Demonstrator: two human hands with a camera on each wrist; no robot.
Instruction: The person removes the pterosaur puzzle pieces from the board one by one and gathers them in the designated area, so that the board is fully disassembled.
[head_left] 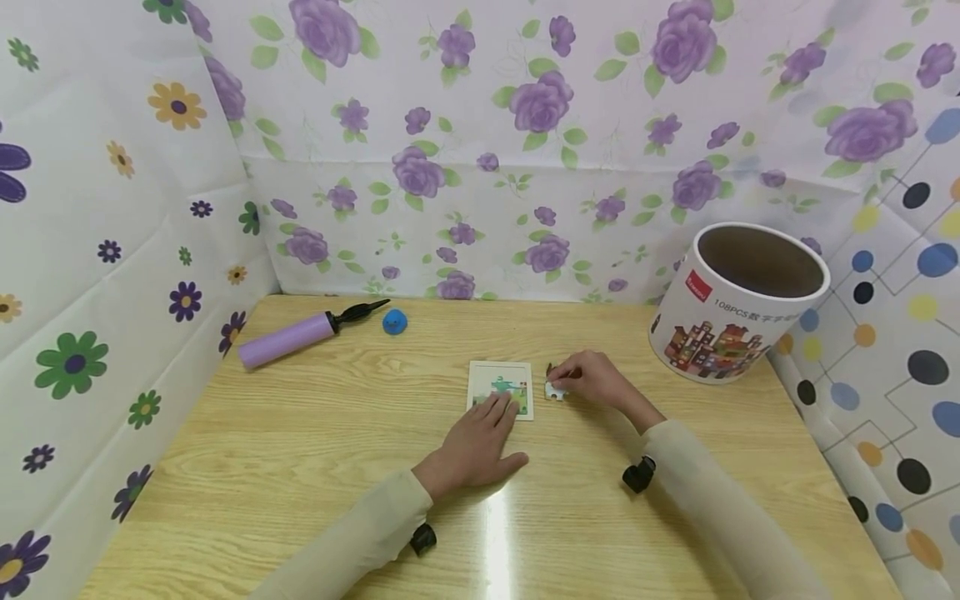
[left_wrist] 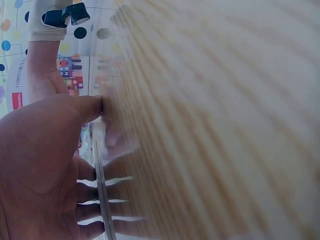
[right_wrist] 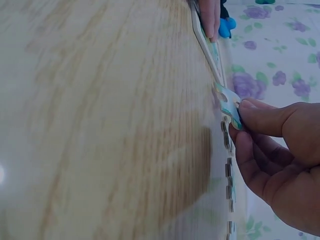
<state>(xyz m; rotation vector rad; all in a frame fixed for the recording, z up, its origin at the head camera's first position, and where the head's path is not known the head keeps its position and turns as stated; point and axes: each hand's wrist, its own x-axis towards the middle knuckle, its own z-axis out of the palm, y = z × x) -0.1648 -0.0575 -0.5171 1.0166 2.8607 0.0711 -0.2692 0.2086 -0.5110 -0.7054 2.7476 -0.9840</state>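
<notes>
A small square jigsaw puzzle tray (head_left: pixel 501 364) with a pale rim lies on the table, partly filled with green and coloured pieces. My left hand (head_left: pixel 472 446) rests its straight fingers on the tray's lower part, covering some of the picture, with the thumb spread to the right. Just right of the tray, my right hand (head_left: pixel 592 379) pinches a jigsaw piece (right_wrist: pixel 229 104) between thumb and fingers. In the right wrist view that piece is tilted up from the table. Several loose jigsaw pieces (right_wrist: pixel 229 180) lie beyond the right fingers, seen edge-on.
A large white printed bucket (head_left: pixel 712 333) stands at the back right of the wooden table (head_left: pixel 337 467). At the back left lie a purple hand pump (head_left: pixel 288 342) with a black nozzle and a small blue rubber duck (head_left: pixel 394 322). Patterned cloth walls enclose the back and sides.
</notes>
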